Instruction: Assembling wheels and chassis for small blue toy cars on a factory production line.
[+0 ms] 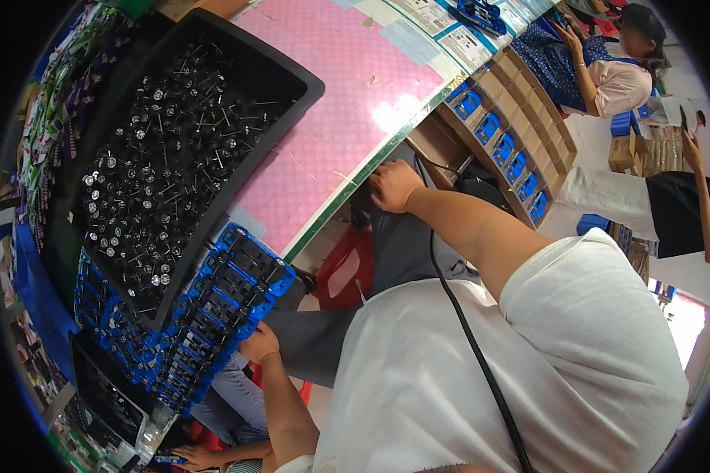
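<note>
My left hand (260, 344) is closed beside the lower edge of the row of blue-and-black plastic parts (205, 315). Its fingertips are hidden, so what it holds, if anything, does not show. Those parts lie packed side by side along the table's near end. My right hand (396, 187) has curled fingers next to the table's green edge, over my grey-clad leg; anything inside its grip is hidden. A large black tray (248, 162) on the table holds many loose thin metal axles with black wheels and shiny silver hubs.
A pink sheet (331, 118) covers the tabletop. To the right stands a divided cardboard box (520, 118) with several blue parts in its cells. A red stool (345, 272) is under the table. Co-workers are nearby; one co-worker's hand (197, 457) shows at the bottom. A black cable (465, 323) crosses my shirt.
</note>
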Tool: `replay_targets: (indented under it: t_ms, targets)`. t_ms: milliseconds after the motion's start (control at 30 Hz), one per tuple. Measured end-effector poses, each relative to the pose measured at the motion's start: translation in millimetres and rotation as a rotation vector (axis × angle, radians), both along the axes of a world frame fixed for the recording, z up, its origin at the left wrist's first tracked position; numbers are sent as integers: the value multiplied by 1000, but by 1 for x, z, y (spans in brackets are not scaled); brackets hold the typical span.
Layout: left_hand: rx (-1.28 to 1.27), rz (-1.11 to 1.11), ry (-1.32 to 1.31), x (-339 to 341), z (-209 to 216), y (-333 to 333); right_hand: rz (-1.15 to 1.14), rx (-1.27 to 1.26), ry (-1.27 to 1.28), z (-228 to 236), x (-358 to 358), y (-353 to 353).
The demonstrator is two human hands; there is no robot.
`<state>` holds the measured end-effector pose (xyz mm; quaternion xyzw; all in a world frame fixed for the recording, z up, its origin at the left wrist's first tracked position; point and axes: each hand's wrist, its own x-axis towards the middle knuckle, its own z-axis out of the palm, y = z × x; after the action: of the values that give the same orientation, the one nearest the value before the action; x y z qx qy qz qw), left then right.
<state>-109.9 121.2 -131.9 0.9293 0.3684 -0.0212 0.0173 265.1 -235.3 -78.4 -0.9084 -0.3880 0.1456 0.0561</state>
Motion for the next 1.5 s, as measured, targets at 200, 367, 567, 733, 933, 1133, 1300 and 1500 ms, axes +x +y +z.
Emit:
replay_targets:
  t_ms: [200,367,567,733,933,1133,1300,1500]
  targets:
    - [36,37,28,12,24,-13,-8,-21,27,-4,1,-2]
    - [84,-41,-123,7,34,-16,9,-58,34,-3,1,3]
    - [158,-110,-55,-5,1,1,15,-17,7,-9,2,3]
    - [206,-155,-80,-2,-5,3,18,24,-23,-10,0,-1]
    - [168,-110,16,-3,-2,2,-10,-22,-26,-9,2,-1]
    - [218,-143,-16,-12,-11,4,4,-64,13,-16,4,1]
    - [248,-169,3,-5,-14,7,-10,-57,-27,-9,1,-3]
    - [173,-114,11,-1,-5,3,-8,-70,-17,-4,2,-1]
